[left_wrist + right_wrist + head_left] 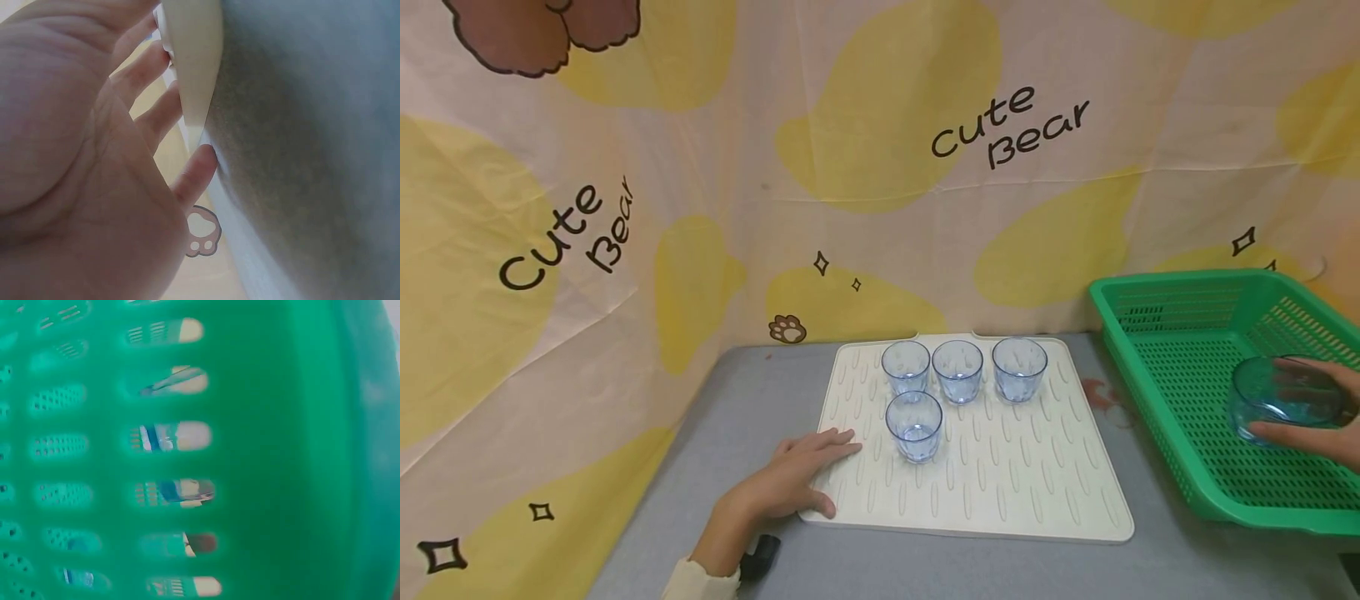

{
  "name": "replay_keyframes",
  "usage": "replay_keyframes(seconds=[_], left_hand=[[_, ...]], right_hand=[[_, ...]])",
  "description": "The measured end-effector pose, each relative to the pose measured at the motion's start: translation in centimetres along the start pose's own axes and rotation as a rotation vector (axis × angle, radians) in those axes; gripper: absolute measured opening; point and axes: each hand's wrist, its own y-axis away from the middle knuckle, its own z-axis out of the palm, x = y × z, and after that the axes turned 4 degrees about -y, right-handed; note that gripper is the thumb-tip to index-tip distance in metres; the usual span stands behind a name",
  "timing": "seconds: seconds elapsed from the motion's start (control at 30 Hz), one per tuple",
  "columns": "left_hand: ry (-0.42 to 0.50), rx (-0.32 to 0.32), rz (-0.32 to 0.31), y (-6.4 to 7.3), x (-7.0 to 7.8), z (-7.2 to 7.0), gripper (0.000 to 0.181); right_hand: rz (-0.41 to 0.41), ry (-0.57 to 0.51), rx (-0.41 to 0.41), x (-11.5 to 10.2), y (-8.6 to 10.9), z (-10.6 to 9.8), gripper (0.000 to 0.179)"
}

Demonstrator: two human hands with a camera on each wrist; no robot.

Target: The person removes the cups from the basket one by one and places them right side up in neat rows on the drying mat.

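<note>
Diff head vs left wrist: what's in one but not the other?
Only head: green basket, right hand gripping a held glass, the "Cute Bear" lettering, plus a clear look at four glasses on the white mat.

Only left wrist: the palm side of the left hand; head has its back.

Both: left hand, white mat, grey tabletop, brown paw print on the backdrop.

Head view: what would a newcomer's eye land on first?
Probably the bright green plastic basket at the right, where the right hand grips a blue-tinted glass in or just above it. Next, four similar glasses on the white ridged mat at center: three in a back row, one in front of the leftmost. Behind everything hangs a yellow-blotched "Cute Bear" cloth.
</note>
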Motion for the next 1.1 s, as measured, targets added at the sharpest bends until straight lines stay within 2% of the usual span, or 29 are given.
replay_keyframes(seconds=[0.23,0.47,0.6,0.73,0.8,0.87,0.97,1.1], left_hand=[[0.005,0.005,0.008,0.0,-0.2,0.2,0.091],[0.009,0.005,0.003,0.0,-0.2,0.3,0.091],[0.008,0.005,-0.001,-0.1,-0.2,0.3,0.091],[0.009,0.005,-0.003,-0.1,-0.2,0.3,0.091],[0.011,0.004,-0.003,-0.1,-0.1,0.2,0.091],[0.011,0.003,-0.003,-0.1,-0.1,0.2,0.091],[0.012,0.001,-0.003,-0.1,0.0,0.1,0.091],[0.014,0.0,-0.004,0.0,0.0,0.1,0.091]], right_hand=[[0.02,0.017,-0.051,-1.4,0.2,0.3,0.09],[-0.043,-0.074,-0.045,-1.2,0.2,0.6,0.085],[-0.047,-0.104,-0.055,-1.1,0.2,1.0,0.082],[-0.041,-0.042,-0.049,-0.2,0.1,1.6,0.083],[-0.038,-0.028,-0.076,-0.2,0.1,1.7,0.085],[-0.027,-0.001,-0.094,-0.4,0.2,1.7,0.086],[-0.018,-0.016,-0.138,-1.8,0.2,1.4,0.087],[-0.015,-0.001,-0.149,-3.2,0.3,1.4,0.087]])
